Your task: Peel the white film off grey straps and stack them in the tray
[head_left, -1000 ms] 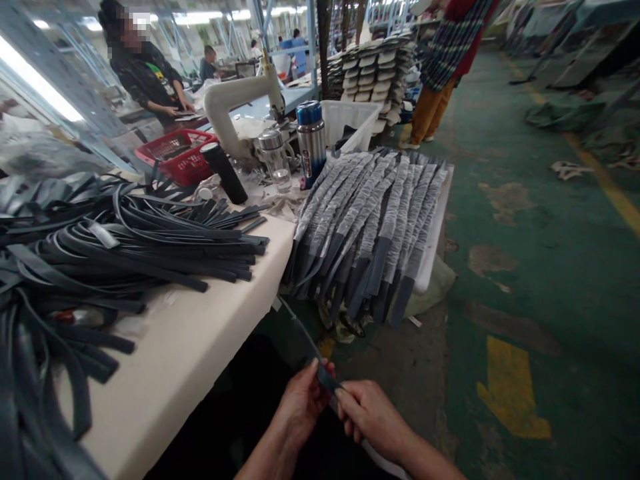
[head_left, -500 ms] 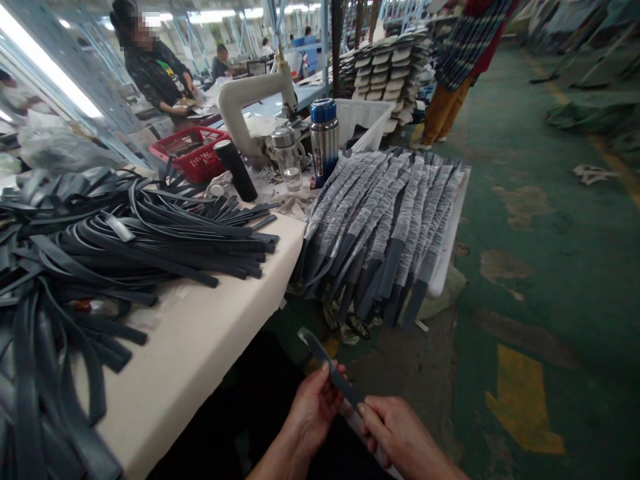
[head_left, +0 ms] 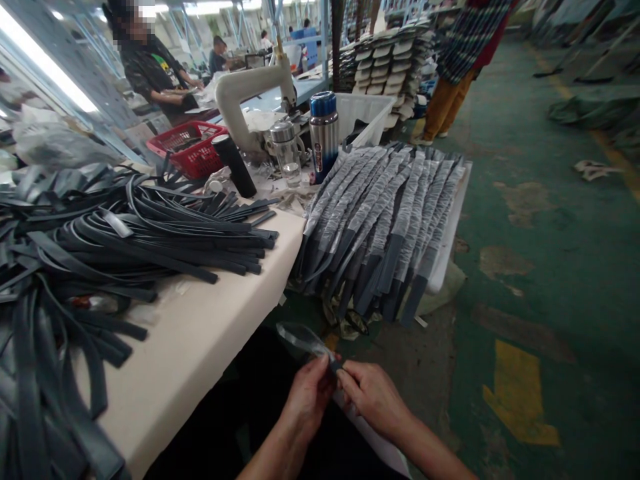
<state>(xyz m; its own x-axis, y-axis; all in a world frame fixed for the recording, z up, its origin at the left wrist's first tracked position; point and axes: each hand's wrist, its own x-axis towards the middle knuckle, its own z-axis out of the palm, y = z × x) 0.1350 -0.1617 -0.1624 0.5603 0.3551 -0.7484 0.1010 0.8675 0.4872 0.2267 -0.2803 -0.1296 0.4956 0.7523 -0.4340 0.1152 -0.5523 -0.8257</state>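
Observation:
Over my lap, my left hand (head_left: pixel 313 390) pinches a clear plastic sleeve (head_left: pixel 301 337) where it meets the end of a dark grey strap (head_left: pixel 337 365). The sleeve's loose end sticks out past my fingers, up and to the left. Close beside it, my right hand (head_left: pixel 373 395) is closed around the strap, thumb on top. Most of the strap is hidden by my hands. On the table to the left lies a heap of bare dark straps (head_left: pixel 185 233). Straps in wrinkled plastic (head_left: pixel 385 207) lie side by side across a white bin (head_left: pixel 447 247).
A cream table (head_left: pixel 210 333) has its edge left of my hands. On it stand a steel-blue flask (head_left: pixel 324 137), a glass cup (head_left: pixel 286 157), a black cylinder (head_left: pixel 235 167), a red basket (head_left: pixel 187 150) and a sewing machine (head_left: pixel 233 100). Co-workers are farther back.
My right hand has moved up and left along the strap, close to my left hand. The strap's end has drawn back, and loose plastic now extends beyond my left fingers.

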